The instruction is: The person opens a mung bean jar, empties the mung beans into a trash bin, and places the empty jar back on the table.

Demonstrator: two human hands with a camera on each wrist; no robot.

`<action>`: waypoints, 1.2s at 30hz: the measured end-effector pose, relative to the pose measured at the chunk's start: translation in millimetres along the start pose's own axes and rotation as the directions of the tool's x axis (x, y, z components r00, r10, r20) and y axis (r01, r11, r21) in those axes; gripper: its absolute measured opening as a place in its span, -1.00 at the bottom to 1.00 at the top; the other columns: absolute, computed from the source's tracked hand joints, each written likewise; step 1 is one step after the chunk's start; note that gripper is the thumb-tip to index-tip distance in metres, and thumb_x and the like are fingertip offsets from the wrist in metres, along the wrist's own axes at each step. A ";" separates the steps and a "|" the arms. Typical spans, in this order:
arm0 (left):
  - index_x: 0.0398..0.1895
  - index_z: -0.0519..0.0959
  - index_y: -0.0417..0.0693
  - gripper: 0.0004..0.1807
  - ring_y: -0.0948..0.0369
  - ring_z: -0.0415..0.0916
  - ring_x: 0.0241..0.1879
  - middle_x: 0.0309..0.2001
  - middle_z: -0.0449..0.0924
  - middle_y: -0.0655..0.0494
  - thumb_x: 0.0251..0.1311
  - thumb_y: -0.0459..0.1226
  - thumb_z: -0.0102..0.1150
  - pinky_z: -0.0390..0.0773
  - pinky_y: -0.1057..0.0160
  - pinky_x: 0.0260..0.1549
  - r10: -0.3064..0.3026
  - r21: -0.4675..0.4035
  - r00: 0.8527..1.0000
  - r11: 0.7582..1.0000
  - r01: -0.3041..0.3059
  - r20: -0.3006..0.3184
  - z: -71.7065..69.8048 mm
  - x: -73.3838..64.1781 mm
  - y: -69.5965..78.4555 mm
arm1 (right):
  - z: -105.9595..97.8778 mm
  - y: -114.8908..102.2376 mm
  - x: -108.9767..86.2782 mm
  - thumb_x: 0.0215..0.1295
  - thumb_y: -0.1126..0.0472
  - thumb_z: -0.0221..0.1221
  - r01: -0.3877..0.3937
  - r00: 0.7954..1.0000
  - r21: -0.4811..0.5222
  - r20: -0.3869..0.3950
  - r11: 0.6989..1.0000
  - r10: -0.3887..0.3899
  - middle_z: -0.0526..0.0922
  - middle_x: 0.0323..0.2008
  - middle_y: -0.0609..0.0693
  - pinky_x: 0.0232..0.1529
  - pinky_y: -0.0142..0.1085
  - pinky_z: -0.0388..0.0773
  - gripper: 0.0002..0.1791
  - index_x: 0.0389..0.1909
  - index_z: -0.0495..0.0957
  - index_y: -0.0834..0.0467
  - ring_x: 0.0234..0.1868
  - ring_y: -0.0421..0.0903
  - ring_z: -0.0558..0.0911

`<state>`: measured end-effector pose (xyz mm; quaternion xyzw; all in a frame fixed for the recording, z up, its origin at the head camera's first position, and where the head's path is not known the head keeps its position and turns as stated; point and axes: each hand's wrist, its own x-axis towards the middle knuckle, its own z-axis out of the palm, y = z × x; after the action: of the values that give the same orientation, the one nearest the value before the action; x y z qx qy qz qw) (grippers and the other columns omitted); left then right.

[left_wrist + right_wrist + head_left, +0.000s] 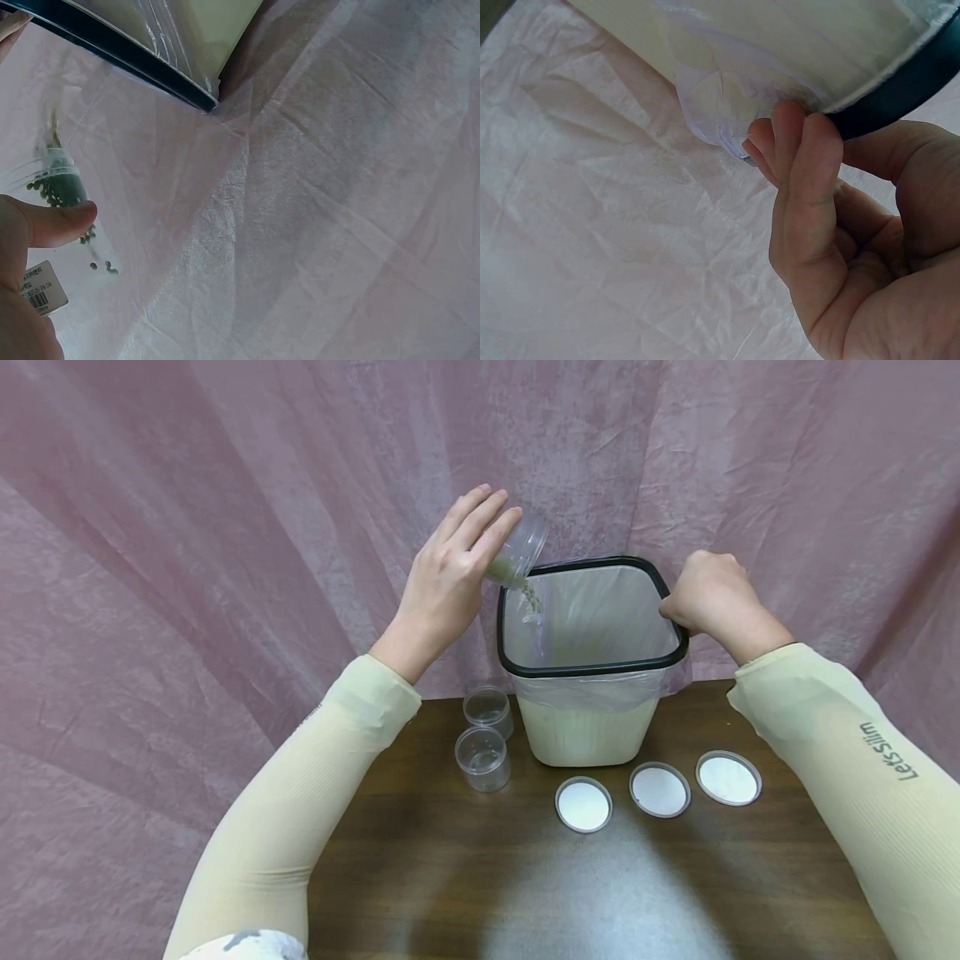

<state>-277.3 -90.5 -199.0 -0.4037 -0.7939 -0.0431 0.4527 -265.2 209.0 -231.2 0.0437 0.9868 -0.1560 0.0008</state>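
Note:
My left hand (450, 564) holds a transparent plastic jar (529, 545) tipped over the left side of a cream trash bin (588, 731). Small green beans (61, 190) spill from its mouth into the bin, and some are still inside the jar. In the left wrist view the thumb lies along the jar, near a barcode label (43, 291). My right hand (716, 597) grips the right side of the bin's black rim (592, 671), thumb and fingers on either side. A thin plastic liner (712, 112) hangs out beneath that rim.
Two transparent jars (483, 762) stand uncovered on the brown wooden table (450, 877), left of the bin. Three round lids with white centres lie in front: a left lid (583, 807), a middle lid (660, 791) and a right lid (727, 778). A pink curtain (300, 510) hangs behind.

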 end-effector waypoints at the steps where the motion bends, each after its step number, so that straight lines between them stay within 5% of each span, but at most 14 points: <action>1: 0.20 0.44 -0.12 -0.43 0.07 0.23 0.34 0.23 0.43 -0.05 0.16 -0.65 -0.23 0.09 0.31 0.40 0.004 0.004 1.000 1.000 -0.004 -0.001 0.1 -0.2 -0.3 | -0.1 -0.2 -0.2 -0.12 0.18 0.09 0.001 1.000 -0.002 -0.001 1.000 -0.001 0.54 -0.37 0.32 -0.52 -0.15 0.48 -0.78 -0.54 0.51 0.30 -0.30 0.24 0.50; 12: 0.18 0.44 -0.12 -0.39 0.06 0.24 0.33 0.21 0.45 -0.06 0.13 -0.67 -0.32 0.07 0.32 0.40 0.052 0.023 0.999 0.998 -0.052 -0.015 1.5 1.9 1.4 | -0.4 -0.7 -0.4 -0.12 0.18 0.10 -0.001 1.000 -0.001 -0.006 1.000 0.001 0.54 -0.36 0.35 -0.52 -0.14 0.49 -0.76 -0.52 0.51 0.31 -0.31 0.24 0.51; 20: 0.16 0.46 -0.14 -0.54 0.05 0.28 0.31 0.20 0.46 -0.06 0.36 -0.52 -0.37 0.09 0.26 0.41 0.120 0.079 0.992 0.990 -0.117 -0.036 3.0 2.5 3.1 | 0.3 0.2 0.0 -0.11 0.18 0.10 0.001 1.000 0.002 -0.004 1.000 0.000 0.54 -0.37 0.33 -0.51 -0.14 0.49 -0.77 -0.53 0.51 0.30 -0.29 0.24 0.50; 36: 0.15 0.47 -0.11 -0.58 0.08 0.28 0.31 0.20 0.47 -0.01 0.40 -0.47 -0.36 0.17 0.20 0.38 0.151 0.121 0.988 0.982 -0.148 -0.019 5.6 0.4 3.9 | 0.5 0.5 -0.1 -0.12 0.18 0.10 0.011 1.000 0.006 -0.012 1.000 -0.010 0.54 -0.34 0.35 -0.47 -0.11 0.49 -0.78 -0.56 0.52 0.30 -0.26 0.26 0.49</action>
<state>-278.6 -85.2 -203.2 -0.4336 -0.7562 0.0330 0.4889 -265.1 209.3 -231.8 0.0395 0.9865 -0.1586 -0.0062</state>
